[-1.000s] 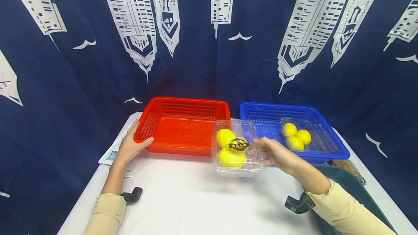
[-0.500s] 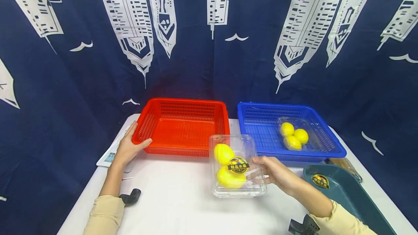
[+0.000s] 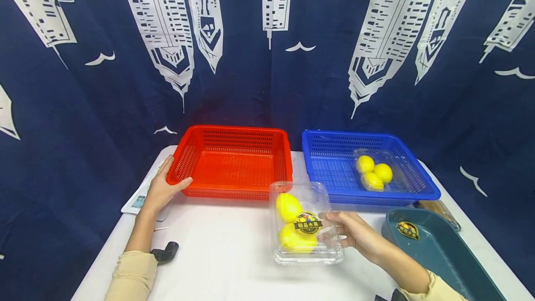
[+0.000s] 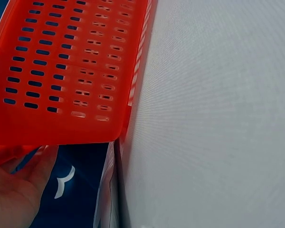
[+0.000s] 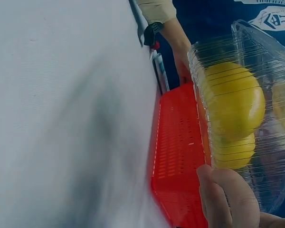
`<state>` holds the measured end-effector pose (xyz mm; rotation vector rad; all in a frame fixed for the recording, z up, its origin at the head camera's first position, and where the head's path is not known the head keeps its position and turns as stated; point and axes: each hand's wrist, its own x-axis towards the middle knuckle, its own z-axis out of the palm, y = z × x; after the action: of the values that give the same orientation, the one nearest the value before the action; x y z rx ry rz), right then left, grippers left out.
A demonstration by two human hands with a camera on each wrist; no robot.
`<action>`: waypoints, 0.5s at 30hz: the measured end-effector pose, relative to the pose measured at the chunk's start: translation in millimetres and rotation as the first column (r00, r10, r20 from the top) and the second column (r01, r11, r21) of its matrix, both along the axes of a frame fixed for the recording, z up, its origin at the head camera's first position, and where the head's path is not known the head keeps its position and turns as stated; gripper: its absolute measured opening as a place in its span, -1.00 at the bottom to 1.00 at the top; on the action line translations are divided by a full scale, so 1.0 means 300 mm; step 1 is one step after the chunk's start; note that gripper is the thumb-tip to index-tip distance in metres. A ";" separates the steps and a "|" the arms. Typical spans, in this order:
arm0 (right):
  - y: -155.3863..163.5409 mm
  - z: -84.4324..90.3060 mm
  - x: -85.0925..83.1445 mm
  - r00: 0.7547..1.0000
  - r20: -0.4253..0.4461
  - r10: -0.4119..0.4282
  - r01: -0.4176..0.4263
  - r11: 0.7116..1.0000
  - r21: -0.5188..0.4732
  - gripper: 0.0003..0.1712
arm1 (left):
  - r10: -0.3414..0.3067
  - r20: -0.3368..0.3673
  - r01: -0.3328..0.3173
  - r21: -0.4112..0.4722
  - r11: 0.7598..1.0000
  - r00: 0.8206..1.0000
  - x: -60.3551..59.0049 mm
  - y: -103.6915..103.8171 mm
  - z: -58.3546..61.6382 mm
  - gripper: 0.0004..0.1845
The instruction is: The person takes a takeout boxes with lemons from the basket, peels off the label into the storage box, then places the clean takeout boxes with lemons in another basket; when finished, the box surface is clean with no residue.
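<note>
Lemons in the clear box [image 3: 306,226] sat low over the white table [image 3: 225,264], pinched at its right edge by the right hand [image 3: 355,233], while the left hand [image 3: 160,190] gripped the red basket [image 3: 234,161] just behind-left.

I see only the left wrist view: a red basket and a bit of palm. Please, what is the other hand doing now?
Observer: The right hand grips a clear box of yellow fruit on the white table.
Operator: Is this box inside the red basket?
Observer: No, it sits in front of the red basket, outside it.
Operator: Are there other baskets?
Observer: Yes, a blue basket stands to the right, with another box of yellow fruit in it.
Operator: And my left hand?
Observer: The left hand holds the red basket's left corner.
</note>
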<state>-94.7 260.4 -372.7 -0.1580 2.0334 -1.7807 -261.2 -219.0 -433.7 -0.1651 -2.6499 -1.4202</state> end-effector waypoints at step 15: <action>0.031 -0.106 0.029 0.998 0.048 -0.028 0.028 1.000 0.006 -0.27 | -0.001 0.000 0.001 -0.001 1.000 1.000 0.002 0.002 0.000 0.10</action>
<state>-85.9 269.7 -404.6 -0.0849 2.0166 -1.7783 -260.6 -218.3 -433.7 -0.1665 -2.6513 -1.4191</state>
